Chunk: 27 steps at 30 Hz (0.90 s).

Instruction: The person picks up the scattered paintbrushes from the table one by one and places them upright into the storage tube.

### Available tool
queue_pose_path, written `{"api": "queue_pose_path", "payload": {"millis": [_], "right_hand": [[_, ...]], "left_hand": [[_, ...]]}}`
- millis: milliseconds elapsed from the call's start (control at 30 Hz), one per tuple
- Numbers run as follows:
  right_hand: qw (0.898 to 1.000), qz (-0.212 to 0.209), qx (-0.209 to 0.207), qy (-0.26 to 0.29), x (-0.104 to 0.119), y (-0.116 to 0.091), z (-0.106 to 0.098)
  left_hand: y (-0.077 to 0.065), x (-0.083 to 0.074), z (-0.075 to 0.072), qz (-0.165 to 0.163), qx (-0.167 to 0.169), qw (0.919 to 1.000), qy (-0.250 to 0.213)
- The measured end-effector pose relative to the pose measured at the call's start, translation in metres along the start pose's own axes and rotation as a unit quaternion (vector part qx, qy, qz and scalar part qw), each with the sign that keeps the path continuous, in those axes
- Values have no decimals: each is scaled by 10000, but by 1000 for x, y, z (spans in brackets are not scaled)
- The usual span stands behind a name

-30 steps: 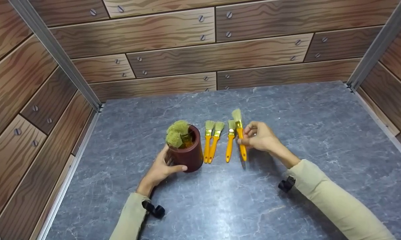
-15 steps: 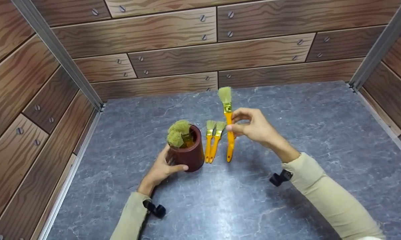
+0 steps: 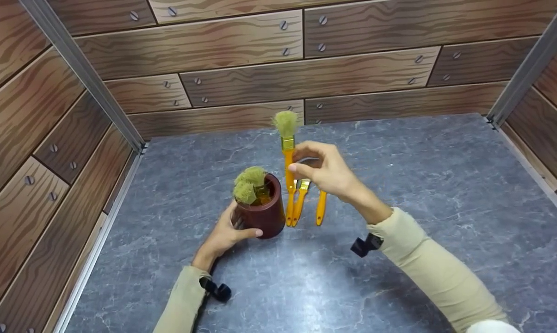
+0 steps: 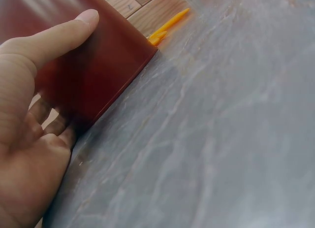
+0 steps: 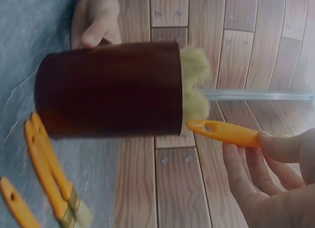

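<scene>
A dark red-brown cylindrical cup [image 3: 264, 219] stands on the table, with paintbrushes inside whose pale bristles [image 3: 250, 182] stick out over the rim. My left hand [image 3: 220, 238] holds the cup low on its side, thumb across the front [image 4: 64, 38]. Between thumb and fingers, my right hand [image 3: 329, 171] pinches a paintbrush [image 3: 288, 159] by its orange handle, bristles up, in the air to the right of the cup. In the right wrist view its handle end [image 5: 224, 133] points at the cup's rim, close beside the bristles.
Two paintbrushes [image 3: 299, 208] lie side by side just right of the cup, partly behind the held one. A third paintbrush [image 3: 321, 208] lies further right, its bristles hidden by my right hand. Wood-patterned walls [image 3: 241, 39] enclose the grey marbled table [image 3: 426, 185].
My right hand has lifted the rightmost paintbrush from the table and carried it left and up toward the cup. The left hand and the cup have stayed in place.
</scene>
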State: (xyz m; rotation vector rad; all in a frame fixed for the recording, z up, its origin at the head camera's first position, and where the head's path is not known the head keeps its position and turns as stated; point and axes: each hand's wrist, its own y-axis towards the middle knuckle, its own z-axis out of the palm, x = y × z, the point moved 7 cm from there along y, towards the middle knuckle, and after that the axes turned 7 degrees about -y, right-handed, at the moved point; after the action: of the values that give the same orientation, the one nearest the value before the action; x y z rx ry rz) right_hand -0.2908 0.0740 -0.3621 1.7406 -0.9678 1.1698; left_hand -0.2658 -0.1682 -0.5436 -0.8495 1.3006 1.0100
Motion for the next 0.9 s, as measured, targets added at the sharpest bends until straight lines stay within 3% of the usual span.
{"api": "queue_pose_path", "payload": {"millis": [300,533,700,900], "right_hand": [[9990,-393,199,27,13,7,28],[9949,-792,257,-574,15,12,45],[9914,-857,256,-959,11,12,51],[9903,-917,311,-992,8,11,55]], "left_hand": [[1,0,0,-16,25,10000,28],[2,-1,1,59,116,9999,-30],[1,-1,1,37,135,9998,-107],[2,0,2,100,191,9997,-142]]}}
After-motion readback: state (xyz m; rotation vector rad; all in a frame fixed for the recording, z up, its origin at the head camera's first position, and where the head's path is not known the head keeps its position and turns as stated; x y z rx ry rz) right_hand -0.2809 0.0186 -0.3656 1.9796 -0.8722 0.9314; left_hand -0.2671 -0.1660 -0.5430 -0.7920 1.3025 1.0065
